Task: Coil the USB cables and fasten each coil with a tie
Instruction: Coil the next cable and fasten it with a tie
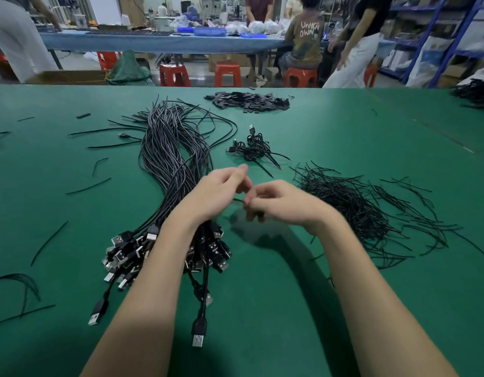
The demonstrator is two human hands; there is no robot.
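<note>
A thick bundle of black USB cables (170, 164) lies on the green table (289, 308), plugs toward me. Right of it sits a loose heap of black wire ties (355, 210). A few coiled, tied cables (254, 148) lie farther back. My left hand (219, 194) hovers over the bundle with fingers curled; what it holds is hidden. My right hand (279, 202) meets it fingertip to fingertip and pinches something thin and dark, blurred, likely a tie.
A pile of small black flat pieces (249, 102) sits at the far middle of the table. Stray ties (88, 186) are scattered on the left. More black cables (477, 93) lie at the far right edge. People and red stools stand beyond the table.
</note>
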